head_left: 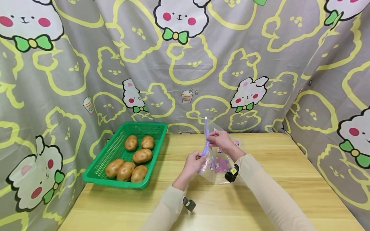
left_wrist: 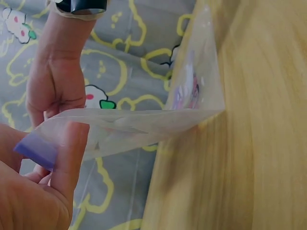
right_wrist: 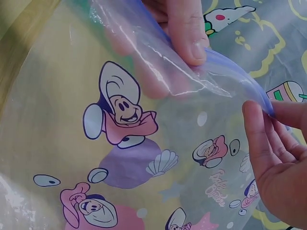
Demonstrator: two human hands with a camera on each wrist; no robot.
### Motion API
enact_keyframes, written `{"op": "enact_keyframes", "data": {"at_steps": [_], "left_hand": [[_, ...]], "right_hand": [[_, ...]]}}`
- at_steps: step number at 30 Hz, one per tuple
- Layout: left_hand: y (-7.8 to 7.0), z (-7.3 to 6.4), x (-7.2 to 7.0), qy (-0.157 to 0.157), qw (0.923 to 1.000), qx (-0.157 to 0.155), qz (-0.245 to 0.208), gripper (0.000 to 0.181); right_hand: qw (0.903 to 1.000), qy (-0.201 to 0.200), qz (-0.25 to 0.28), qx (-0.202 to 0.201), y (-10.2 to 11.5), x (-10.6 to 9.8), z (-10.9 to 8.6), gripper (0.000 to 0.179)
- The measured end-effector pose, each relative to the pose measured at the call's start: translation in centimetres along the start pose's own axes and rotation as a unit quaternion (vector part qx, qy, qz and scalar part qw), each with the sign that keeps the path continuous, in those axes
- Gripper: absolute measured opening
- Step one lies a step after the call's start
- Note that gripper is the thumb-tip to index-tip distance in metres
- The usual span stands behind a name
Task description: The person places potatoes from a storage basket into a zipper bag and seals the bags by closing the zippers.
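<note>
A clear zip bag [head_left: 221,165] with a purple zip strip stands half upright over the table, printed with cartoon figures. My left hand [head_left: 193,163] pinches the nearer end of the strip between thumb and fingers. Farther up the strip, my right hand [head_left: 222,141] grips the edge with its fingertips. In the right wrist view, the printed side of the bag [right_wrist: 127,165] fills much of the frame, the right hand [right_wrist: 283,167] at its edge. The left wrist view shows the left hand [left_wrist: 36,196] close to the purple strip [left_wrist: 38,151]. No contents are visible inside the bag.
A green plastic basket [head_left: 157,141] at the left of the table holds several brown potatoes [head_left: 142,156]. The wooden table [head_left: 277,179] ends at a patterned grey curtain [head_left: 185,70] behind and at both sides.
</note>
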State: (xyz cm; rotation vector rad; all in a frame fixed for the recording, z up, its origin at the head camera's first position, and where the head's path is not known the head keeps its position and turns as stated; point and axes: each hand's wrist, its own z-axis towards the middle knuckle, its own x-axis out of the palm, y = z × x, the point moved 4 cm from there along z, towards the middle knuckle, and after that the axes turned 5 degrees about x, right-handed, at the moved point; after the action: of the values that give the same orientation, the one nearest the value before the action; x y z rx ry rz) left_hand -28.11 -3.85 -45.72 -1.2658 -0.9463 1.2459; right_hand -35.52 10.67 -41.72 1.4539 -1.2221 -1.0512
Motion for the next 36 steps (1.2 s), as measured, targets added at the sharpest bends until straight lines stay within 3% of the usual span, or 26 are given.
{"op": "enact_keyframes", "data": {"at_steps": [11,18,25,31,36], "left_hand": [[0.9,-0.2,-0.1,-0.038,0.997,-0.027,-0.061,0.016],[0.9,-0.6,-0.3,-0.034,0.9889,-0.048,-0.137,0.025],[1.3,-0.2,-0.9,-0.051,0.9912,-0.039,-0.116,0.013],[1.2,0.1,-1.4,-0.063,0.9935,-0.03,-0.09,0.016],[1.3,0.4,-1.6,-0.073,0.9918,-0.044,-0.096,0.005]], "right_hand": [[0.9992,0.016,-0.026,-0.024,-0.1,-0.5,-0.1,0.019],[0.997,-0.002,-0.066,-0.041,0.3,-0.6,-0.5,0.018],[0.9927,-0.01,-0.093,-0.075,0.9,-0.5,-0.8,0.021],[0.9874,-0.004,-0.126,-0.095,1.2,-0.8,-1.2,0.03],[0.9704,-0.009,-0.206,-0.125,1.9,-1.1,-1.8,0.02]]}}
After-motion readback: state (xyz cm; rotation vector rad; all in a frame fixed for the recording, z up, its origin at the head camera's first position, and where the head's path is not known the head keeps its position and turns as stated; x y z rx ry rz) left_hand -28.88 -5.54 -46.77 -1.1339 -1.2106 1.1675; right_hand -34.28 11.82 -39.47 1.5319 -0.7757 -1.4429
